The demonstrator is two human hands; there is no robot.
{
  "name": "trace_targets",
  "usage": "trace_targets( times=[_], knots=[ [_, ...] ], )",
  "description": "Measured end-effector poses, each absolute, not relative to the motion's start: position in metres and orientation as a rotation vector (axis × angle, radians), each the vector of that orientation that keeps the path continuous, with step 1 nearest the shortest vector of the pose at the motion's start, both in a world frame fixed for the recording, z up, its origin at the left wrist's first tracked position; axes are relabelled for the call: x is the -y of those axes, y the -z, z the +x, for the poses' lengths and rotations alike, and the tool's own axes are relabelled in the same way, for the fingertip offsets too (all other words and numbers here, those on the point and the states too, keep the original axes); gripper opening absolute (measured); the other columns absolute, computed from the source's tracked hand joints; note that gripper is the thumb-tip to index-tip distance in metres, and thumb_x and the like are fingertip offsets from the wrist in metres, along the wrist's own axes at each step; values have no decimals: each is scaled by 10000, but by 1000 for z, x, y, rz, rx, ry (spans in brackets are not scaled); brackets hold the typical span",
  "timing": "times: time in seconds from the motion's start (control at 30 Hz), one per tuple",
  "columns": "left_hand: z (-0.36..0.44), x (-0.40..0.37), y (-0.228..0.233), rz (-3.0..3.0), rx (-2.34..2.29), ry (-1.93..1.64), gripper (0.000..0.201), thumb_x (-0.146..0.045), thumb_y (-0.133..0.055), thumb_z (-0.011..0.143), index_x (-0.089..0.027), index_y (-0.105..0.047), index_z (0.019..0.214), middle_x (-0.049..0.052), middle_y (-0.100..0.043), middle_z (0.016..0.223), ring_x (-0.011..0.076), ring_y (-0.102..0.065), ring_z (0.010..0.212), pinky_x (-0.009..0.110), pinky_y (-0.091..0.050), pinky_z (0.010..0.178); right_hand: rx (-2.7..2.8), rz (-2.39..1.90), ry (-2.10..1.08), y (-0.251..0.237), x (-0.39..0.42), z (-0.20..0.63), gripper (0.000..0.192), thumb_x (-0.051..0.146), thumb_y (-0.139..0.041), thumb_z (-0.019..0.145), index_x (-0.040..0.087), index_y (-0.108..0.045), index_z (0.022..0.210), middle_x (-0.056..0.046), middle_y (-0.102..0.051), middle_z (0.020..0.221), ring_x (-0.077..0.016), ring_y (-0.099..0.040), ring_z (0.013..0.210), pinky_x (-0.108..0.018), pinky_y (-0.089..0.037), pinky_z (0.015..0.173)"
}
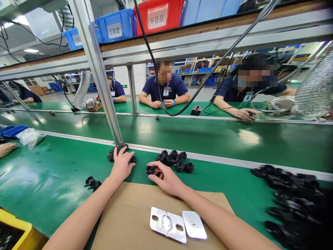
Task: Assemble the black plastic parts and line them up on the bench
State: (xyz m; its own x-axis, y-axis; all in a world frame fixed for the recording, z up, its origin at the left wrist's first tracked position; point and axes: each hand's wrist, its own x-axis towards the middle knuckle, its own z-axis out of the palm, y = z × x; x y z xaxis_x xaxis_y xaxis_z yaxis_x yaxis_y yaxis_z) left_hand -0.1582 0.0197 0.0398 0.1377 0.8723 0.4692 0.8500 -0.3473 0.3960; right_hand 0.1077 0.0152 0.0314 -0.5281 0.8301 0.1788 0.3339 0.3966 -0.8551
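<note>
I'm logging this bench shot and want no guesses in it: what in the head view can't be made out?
- Small black rubber parts under the left hand: the palm covers most of that cluster.
- Black round part at the right hand: the fingers hide its far side.
- Yellow plastic bin: cut off by the frame's lower left edge; contents too dark.
- Pile of black ring-shaped parts: runs off the right edge, blurred together.
</note>
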Motion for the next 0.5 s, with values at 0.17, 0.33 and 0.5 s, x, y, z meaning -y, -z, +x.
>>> trace_targets(
  times=[0.17,0.33,0.5],
  knots=[
    [-143,-13,-29,2147,-1631,-1068,617,-125,-871,740,-190,-689,1326,121,-757,1175,350,-632,1261,563,-478,1140,2051,-980,-1009,-27,-15,108,375,346,-688,946,280,-607,1306,-40,-691,1008,-167,-633,713,-304,-518,647],
    [-139,-10,-23,1919,-1645,-1094,394,-172,-868,738,-185,-751,1114,101,-762,1061,311,-710,1026,504,-584,956,2020,-979,-1027,-25,-17,108,341,345,-737,906,255,-655,1224,9,-662,833,-136,-583,606,-271,-488,586],
    [-130,-3,-36,1790,-1450,-1121,258,-199,-840,765,-194,-712,990,51,-780,1048,241,-739,988,378,-596,912,1973,-970,-979,-23,-18,108,344,347,-773,877,241,-681,1191,41,-617,723,-122,-545,558,-256,-446,549]
  ],
)
